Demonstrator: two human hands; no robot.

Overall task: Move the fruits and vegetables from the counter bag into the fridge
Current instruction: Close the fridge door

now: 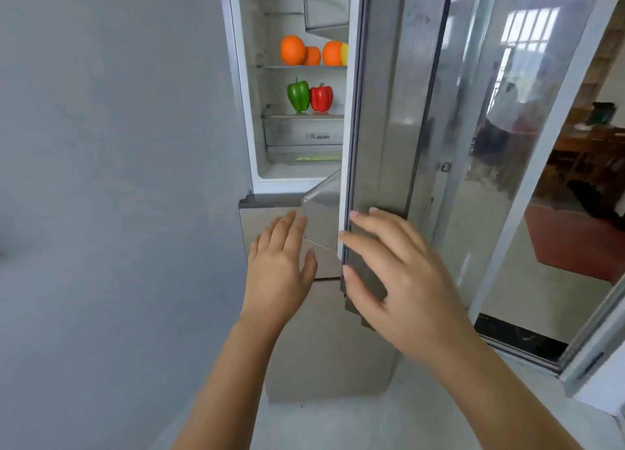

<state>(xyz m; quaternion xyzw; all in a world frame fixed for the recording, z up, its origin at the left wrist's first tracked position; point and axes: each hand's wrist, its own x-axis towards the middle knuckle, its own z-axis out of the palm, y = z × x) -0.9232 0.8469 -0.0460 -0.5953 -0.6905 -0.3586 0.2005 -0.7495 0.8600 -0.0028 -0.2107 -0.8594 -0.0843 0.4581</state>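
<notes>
Brushed-steel fridge door (375,111), ajar, long edge upright, lying against the right hand (406,280), whose straight fingers (375,228) press it, gripping nothing; left hand (277,270) farther left, open, empty.

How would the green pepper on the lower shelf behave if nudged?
The green pepper stands upright on its narrow end, so it would probably tip rather than slide. It stands close beside the red pepper, which might topple too. Its glossy skin looks slippery.
</notes>
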